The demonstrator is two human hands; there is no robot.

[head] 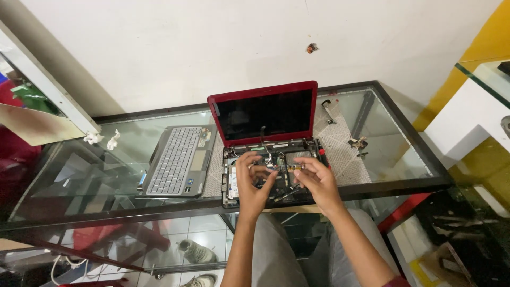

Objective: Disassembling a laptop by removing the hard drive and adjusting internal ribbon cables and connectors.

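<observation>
A small red laptop point(263, 112) stands open on a glass table point(372, 183), its dark screen upright and its base point(276, 175) stripped so the circuit board shows. My left hand point(252, 183) hovers over the left half of the exposed base with fingers curled, fingertips near the board's middle. My right hand point(319, 180) reaches in from the right, fingers pinched around a small part near the board's centre; what it grips is too small to tell. The removed grey keyboard panel point(178, 159) lies flat to the left of the laptop.
Crumpled white scraps point(103, 139) lie at the table's far left. Small metal parts point(358, 143) and a bracket point(329, 109) rest right of the laptop. A white wall stands behind. A glass shelf point(486, 79) sits at right. Shoes point(194, 252) show below the glass.
</observation>
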